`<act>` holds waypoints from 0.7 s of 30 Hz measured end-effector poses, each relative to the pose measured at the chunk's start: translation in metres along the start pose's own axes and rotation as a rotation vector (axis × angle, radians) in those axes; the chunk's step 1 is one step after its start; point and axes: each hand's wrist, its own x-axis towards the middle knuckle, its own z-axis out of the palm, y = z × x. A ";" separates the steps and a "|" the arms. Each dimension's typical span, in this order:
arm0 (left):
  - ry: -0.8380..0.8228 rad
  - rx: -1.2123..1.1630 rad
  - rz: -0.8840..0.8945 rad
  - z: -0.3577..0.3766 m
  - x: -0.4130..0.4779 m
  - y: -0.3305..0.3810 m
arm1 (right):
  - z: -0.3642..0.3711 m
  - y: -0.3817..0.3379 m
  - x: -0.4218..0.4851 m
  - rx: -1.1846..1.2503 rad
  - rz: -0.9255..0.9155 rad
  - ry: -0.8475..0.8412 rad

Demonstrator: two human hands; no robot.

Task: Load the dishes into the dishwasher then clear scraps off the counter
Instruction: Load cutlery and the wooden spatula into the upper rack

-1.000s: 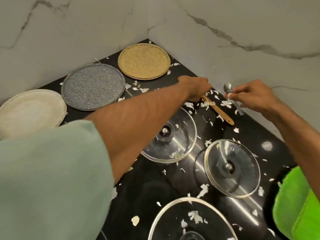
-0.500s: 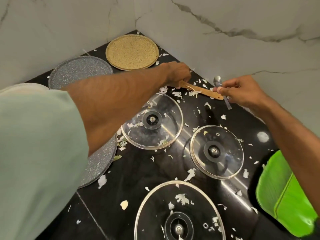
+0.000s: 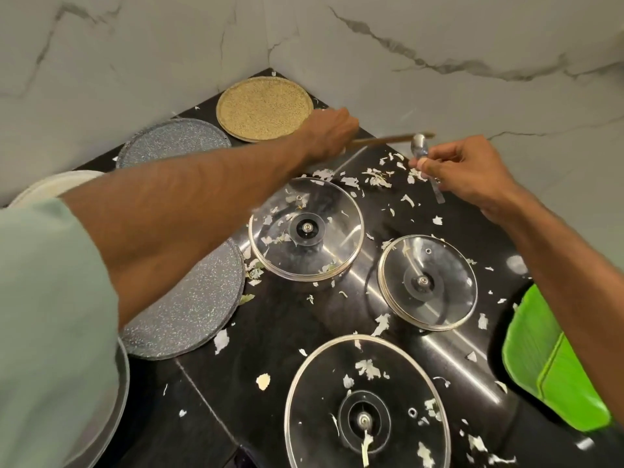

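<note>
Both utensils come up off the bench

The left hand [image 3: 329, 135] grips the wooden utensil [image 3: 388, 140], which lay flat among the scraps [image 3: 378, 177] a second ago and now hangs level above the bench [image 3: 270, 332]. The right hand [image 3: 469, 173] pinches the metal spoon [image 3: 419, 147] near its neck, bowl tipped up. With the glass lids [image 3: 305, 228] and plates [image 3: 263, 108] untouched, loading looks barely begun.

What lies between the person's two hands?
In the head view, the thin wooden utensil handle in the left hand reaches toward the right hand; white scraps dot the black counter there.
</note>
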 end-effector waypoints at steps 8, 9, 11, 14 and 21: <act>0.013 0.006 0.195 -0.059 -0.056 0.004 | 0.007 -0.045 -0.050 -0.251 -0.394 0.224; 0.023 0.027 0.238 -0.067 -0.069 0.006 | 0.011 -0.049 -0.056 -0.315 -0.436 0.171; 0.106 0.043 0.323 -0.082 -0.093 0.008 | 0.016 -0.054 -0.071 -0.348 -0.353 0.027; 0.276 -0.027 0.395 -0.094 -0.126 0.014 | 0.016 -0.055 -0.101 -0.159 -0.190 -0.119; 0.721 -0.242 0.370 -0.099 -0.195 0.078 | 0.022 -0.080 -0.246 0.553 0.029 0.139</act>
